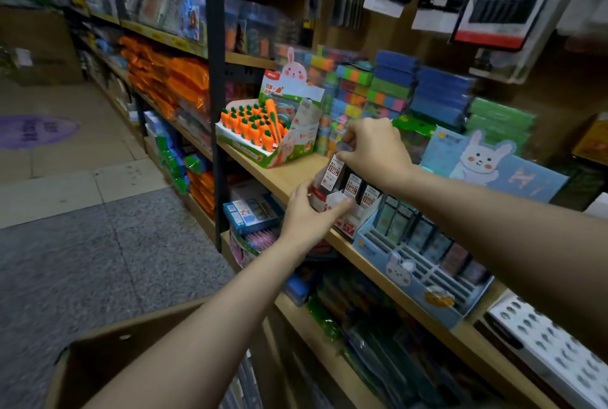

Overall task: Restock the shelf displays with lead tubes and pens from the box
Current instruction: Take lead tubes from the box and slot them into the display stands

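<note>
Both arms reach forward and up from the lower edge toward the wooden shelf [289, 178], the right one coming in from the right side, the left from below. The right hand [375, 148] is turned palm down with its fingers bent, and thumb and forefinger pinch the top end of a lead tube [333, 171]. That tube stands nearly upright, its long axis tipped a little with the upper end toward the right hand and the lower end down in the white display box [332, 203]. The left hand [311, 216] cups the near left corner of that display box, fingers curled round its side and thumb across the front, so it holds the box. To the right of the held tube, in the same display box, three more tubes with white and red labels stand side by side, upright and dark-bodied; that makes four tubes I can count. The display box sits at the front edge of the shelf. Left of it stands a carrot pen display [263, 132], its orange pens upright in rows, too crowded to count surely. Just right of the display box is a blue bunny tray [424, 273] with slotted compartments. Below the arms, a brown cardboard box [108, 352] sits open on the floor.
</note>
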{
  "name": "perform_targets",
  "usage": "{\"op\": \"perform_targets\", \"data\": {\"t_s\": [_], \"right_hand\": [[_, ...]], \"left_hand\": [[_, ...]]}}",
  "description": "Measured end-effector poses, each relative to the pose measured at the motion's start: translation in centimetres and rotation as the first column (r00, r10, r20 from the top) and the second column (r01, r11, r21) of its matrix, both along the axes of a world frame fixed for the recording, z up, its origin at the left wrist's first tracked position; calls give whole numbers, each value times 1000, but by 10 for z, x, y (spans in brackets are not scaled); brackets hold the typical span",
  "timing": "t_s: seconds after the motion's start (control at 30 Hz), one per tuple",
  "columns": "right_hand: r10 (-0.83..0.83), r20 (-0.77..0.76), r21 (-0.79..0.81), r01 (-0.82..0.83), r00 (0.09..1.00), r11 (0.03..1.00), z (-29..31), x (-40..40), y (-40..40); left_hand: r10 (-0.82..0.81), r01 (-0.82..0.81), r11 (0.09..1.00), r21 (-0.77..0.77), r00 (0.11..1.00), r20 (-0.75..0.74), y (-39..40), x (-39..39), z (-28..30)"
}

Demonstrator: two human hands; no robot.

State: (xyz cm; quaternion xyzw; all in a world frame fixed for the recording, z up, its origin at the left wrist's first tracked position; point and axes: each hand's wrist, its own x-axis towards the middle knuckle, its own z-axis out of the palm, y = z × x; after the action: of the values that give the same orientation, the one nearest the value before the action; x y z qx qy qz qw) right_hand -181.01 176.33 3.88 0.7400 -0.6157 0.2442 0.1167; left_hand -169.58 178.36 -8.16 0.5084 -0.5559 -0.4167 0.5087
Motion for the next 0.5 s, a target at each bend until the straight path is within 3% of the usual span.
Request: {"op": "perform_targets", "data": {"t_s": [0.33,0.4,0.5], "right_hand": [[29,-174,8,-28,984,1000,-9,8,2],[46,-122,13,-45,991,999,-7,4,7],[156,116,-134,-140,981,981,-13,5,29]], "left_hand": [[-20,20,999,43,1000,-8,0,1,1],[-40,41,999,27,999,-29,4,5,1],[-39,34,996,-81,997,-61,21,21,-3]]}}
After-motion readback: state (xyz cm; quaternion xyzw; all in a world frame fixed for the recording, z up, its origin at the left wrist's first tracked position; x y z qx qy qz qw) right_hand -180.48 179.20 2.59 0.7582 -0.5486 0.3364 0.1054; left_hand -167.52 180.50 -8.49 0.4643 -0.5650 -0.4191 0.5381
